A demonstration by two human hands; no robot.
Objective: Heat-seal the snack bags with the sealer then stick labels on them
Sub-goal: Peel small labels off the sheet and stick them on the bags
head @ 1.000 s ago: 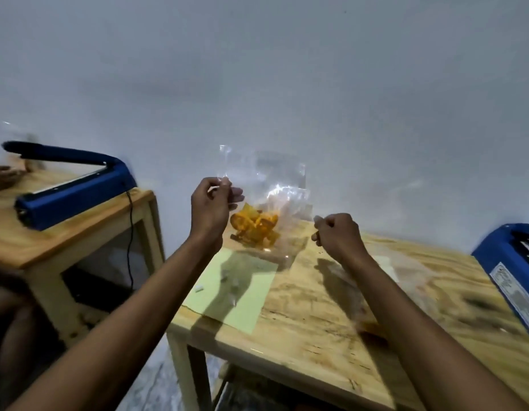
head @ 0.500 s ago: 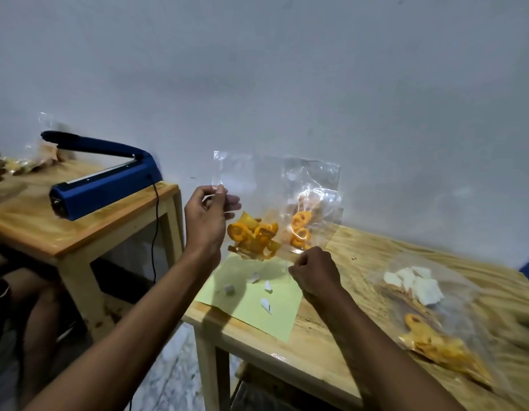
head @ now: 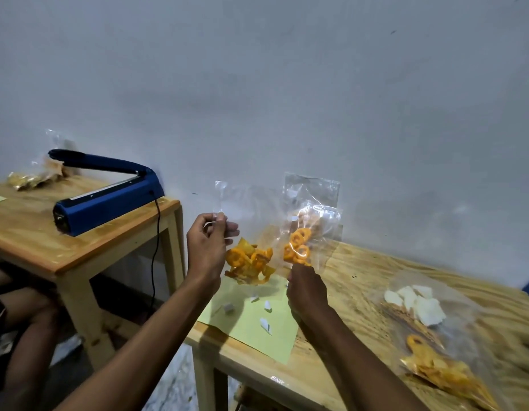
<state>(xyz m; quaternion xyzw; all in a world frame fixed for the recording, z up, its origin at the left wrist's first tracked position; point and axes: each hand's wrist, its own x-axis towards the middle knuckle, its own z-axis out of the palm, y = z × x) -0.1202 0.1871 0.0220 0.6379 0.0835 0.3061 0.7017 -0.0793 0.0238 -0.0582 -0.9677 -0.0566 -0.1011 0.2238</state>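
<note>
bare forearms, no sleeves, left hand [head: 208, 247], right hand [head: 306, 292]

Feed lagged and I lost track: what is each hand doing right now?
Left hand: pinches the top corner of the clear snack bag, held up over the table.
Right hand: fingers curled near the bag's lower edge; whether it grips anything cannot be told.

Dim, soft shadows, blurry wide-angle edges.

Sealer [head: 109, 197] on side table [head: 79, 250] at 9 o'clock; snack bags [head: 35, 176] behind it. Label sheet [head: 251, 327] on main table [head: 361, 292], 6 o'clock of held bag [head: 251, 262]. Second bag [head: 304, 232] at 3 o'clock of that. Filled bags [head: 429, 330] at 4 o'clock.
</note>
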